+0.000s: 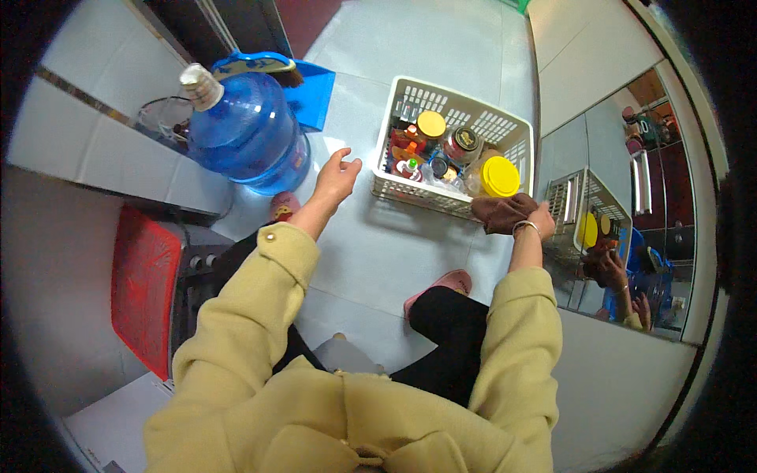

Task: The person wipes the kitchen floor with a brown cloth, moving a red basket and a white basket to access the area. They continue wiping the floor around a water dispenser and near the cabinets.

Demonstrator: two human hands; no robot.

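A brown cloth (504, 213) is gripped in my right hand (543, 220), beside the near right corner of a white plastic basket (426, 190). The basket stands on the floor and holds several jars and bottles, among them a jar with a bright yellow lid (500, 176), one with a paler yellow lid (432, 124) and a jar with a dark lid (465, 139). Between the basket and a blue water-cooler bottle (242, 130), my left hand (338, 177) hovers over the floor with its fingers apart and nothing in it.
Behind the water bottle lie a blue dustpan (316, 97) and a brush (290, 74). A mirror-like cabinet door (609, 207) on the right reflects the basket and my hands. At the left stands an appliance with two knobs (195, 260) beside a red panel (145, 290).
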